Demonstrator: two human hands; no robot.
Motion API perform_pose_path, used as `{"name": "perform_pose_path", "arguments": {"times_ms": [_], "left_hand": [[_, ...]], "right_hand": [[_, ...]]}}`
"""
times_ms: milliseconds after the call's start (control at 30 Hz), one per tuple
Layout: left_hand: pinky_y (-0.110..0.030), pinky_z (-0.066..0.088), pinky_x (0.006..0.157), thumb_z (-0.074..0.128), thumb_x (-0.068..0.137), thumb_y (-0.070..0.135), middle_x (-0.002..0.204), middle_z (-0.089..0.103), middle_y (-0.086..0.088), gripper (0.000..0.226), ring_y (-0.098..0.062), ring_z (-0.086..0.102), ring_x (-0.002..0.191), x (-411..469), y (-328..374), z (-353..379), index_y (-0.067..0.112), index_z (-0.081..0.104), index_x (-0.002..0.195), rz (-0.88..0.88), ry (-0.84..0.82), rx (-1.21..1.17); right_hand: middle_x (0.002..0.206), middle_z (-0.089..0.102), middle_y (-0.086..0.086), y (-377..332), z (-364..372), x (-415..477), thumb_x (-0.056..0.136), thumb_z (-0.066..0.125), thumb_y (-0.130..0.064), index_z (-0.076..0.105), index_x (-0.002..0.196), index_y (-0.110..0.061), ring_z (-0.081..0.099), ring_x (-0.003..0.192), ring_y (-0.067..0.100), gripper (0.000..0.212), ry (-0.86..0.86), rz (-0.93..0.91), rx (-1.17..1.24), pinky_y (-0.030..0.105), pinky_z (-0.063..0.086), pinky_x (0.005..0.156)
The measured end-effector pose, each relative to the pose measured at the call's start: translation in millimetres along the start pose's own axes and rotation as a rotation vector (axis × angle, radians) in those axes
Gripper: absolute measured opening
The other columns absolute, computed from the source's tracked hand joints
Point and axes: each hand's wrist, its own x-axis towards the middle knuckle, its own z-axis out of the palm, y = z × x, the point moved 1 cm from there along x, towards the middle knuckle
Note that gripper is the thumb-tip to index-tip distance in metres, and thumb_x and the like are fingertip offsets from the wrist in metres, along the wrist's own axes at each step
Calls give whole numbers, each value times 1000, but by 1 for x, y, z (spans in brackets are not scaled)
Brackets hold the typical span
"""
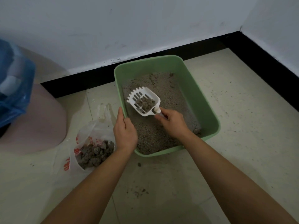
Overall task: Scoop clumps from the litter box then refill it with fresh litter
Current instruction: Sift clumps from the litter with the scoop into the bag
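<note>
A green litter box [208,110] sits on the tiled floor near the wall, with grey litter [168,88] across its bottom. My right hand [173,125] grips the handle of a white slotted scoop [137,96], held above the litter with several grey clumps [145,103] in its bowl. My left hand [125,131] grips the box's left rim. To the left of the box lies an open clear plastic bag [90,135] with red print, holding a pile of grey clumps [95,152].
A pink round bin [42,120] with a blue plastic liner [14,88] stands at the far left. A black baseboard [161,54] runs along the white walls behind and to the right. Litter crumbs [139,191] are scattered on the floor tiles.
</note>
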Motion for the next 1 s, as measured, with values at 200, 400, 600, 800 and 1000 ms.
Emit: {"name": "perform_pose_path", "arguments": {"times_ms": [200, 400, 600, 800, 1000], "left_hand": [[7, 27, 85, 28, 105, 15, 150, 36, 3, 48, 29, 43, 95, -1, 2, 0, 13, 25, 153, 5, -12, 3], [13, 24, 60, 28, 105, 13, 149, 39, -3, 47, 29, 41, 70, -2, 1, -1, 10, 26, 152, -9, -14, -19], [8, 21, 87, 28, 105, 17, 154, 35, -1, 48, 11, 31, 108, 2, -3, 0, 15, 26, 153, 1, 1, 21], [9, 28, 55, 28, 105, 12, 146, 44, -12, 47, 38, 35, 59, -1, 1, 2, 8, 26, 152, 13, 10, -22], [0, 33, 81, 28, 105, 17, 147, 45, -12, 49, 21, 49, 87, 3, -3, -2, 13, 25, 153, 45, -5, 84]], "right_hand": [[68, 52, -15, -3, 0, -3, 98, 58, -27, 63, 131, -24, 48, 64, -1, 33, -10, 14, 30, 21, 35, 60], [77, 57, -14, -6, -3, -5, 98, 58, -28, 59, 135, -25, 51, 70, 0, 37, -25, 47, 58, 20, 36, 67], [90, 66, -5, -8, -4, -5, 98, 58, -27, 60, 134, -24, 58, 80, 9, 36, -21, 56, 58, 22, 39, 72], [80, 59, -11, -13, -4, -7, 99, 57, -26, 59, 135, -23, 52, 72, 3, 36, -38, 67, 47, 20, 37, 65], [92, 67, -4, -24, -7, -9, 99, 57, -26, 62, 132, -22, 59, 81, 10, 33, -38, 83, 43, 25, 45, 72]]}}
